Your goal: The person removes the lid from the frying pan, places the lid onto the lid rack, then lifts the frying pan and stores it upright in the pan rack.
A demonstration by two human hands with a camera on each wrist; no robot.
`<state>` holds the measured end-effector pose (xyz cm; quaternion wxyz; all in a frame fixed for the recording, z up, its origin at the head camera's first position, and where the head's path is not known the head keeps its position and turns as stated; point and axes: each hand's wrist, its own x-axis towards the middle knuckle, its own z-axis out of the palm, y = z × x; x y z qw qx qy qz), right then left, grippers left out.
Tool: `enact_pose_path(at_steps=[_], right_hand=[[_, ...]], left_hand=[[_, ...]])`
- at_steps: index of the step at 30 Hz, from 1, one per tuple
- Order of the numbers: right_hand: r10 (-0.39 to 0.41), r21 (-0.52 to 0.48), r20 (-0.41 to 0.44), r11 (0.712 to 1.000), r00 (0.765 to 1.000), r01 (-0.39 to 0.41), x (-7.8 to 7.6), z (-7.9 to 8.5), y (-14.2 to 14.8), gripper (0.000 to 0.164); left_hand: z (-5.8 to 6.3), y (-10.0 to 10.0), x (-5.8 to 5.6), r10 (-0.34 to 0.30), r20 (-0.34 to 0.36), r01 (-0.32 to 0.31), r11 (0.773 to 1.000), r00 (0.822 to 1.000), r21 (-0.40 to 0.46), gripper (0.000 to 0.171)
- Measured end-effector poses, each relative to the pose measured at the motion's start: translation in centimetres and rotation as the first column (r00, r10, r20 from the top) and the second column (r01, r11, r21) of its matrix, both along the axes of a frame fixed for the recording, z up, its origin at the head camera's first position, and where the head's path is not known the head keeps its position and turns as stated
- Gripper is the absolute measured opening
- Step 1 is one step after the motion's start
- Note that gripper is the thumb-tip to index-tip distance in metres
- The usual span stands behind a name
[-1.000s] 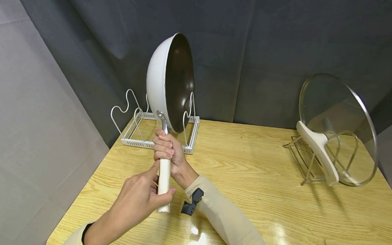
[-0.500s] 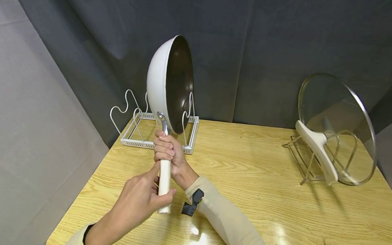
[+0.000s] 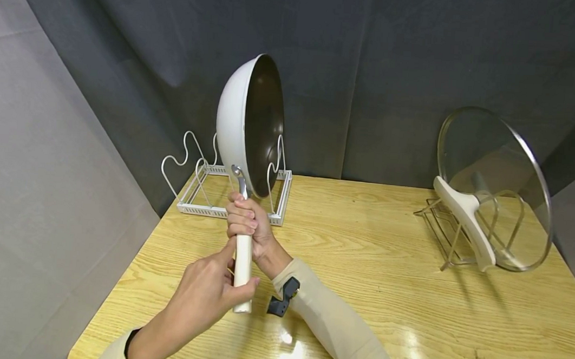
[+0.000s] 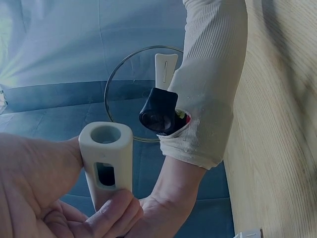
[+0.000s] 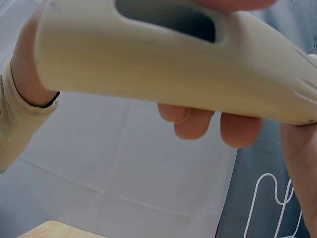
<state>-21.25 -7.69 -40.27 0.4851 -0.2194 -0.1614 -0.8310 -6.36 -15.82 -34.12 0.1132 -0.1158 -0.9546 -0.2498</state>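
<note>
A white wok point(image 3: 232, 117) with a dark brown inside stands on edge over the left rack, its opening facing right. My right hand point(image 3: 252, 224) grips the top of its cream handle, just below the metal neck. Lower down, my left hand point(image 3: 201, 283) holds the same handle, thumb across the near side and fingers on the far side. The left wrist view shows the hollow end of the handle point(image 4: 89, 163) between thumb and fingers. Several of the left fingertips point(image 5: 240, 130) reach under the handle in the right wrist view. The white wire rack point(image 3: 202, 211) overlaps the wok's lower part.
A glass lid point(image 3: 494, 152) with a cream grip leans in a metal wire stand point(image 3: 452, 248) at the right of the wooden table point(image 3: 352, 242). A dark curtain point(image 3: 399, 88) hangs behind the table, and a grey partition point(image 3: 48, 188) stands at its left.
The wok has come down slightly and shifted a touch to the right, both hands moving with it. Their hold on the handle looks the same. Rack and lid stay put.
</note>
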Motion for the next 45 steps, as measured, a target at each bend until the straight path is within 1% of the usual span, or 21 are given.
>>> enact_pose_path(at_steps=[8, 15, 22, 28, 37, 45], right_hand=[[-0.002, 0.008, 0.001, 1.0, 1.0, 0.002, -0.1, -0.4, 0.1, 0.015], [0.003, 0.012, 0.0, 1.0, 1.0, -0.003, 0.0, -0.4, 0.2, 0.015], [0.014, 0.0, 0.006, 1.0, 1.0, -0.014, 0.0, -0.6, 0.3, 0.014], [0.017, -0.005, 0.0, 1.0, 1.0, -0.017, 0.0, -0.9, 0.3, 0.014], [0.025, -0.004, 0.001, 1.0, 1.0, -0.025, 0.0, -1.1, 0.5, 0.015], [0.032, 0.007, 0.012, 0.999, 0.999, -0.032, 0.0, -1.4, 0.5, 0.015]], left_hand=[[-0.3, 0.1, -0.1, -0.007, -0.016, 0.007, 1.0, 1.0, -0.008, 0.045], [-0.4, 0.2, -0.1, -0.01, -0.019, 0.01, 1.0, 1.0, 0.008, 0.037], [-0.7, 0.3, -0.1, -0.01, -0.01, 0.011, 1.0, 1.0, 0.024, 0.035], [-0.9, 0.4, 0.0, -0.006, 0.002, 0.006, 0.999, 1.0, 0.035, 0.039], [-1.3, 0.6, 0.0, -0.001, -0.008, 0.002, 0.999, 1.0, 0.041, 0.039], [-1.7, 0.7, 0.2, -0.002, -0.036, 0.002, 1.0, 0.999, 0.016, 0.049]])
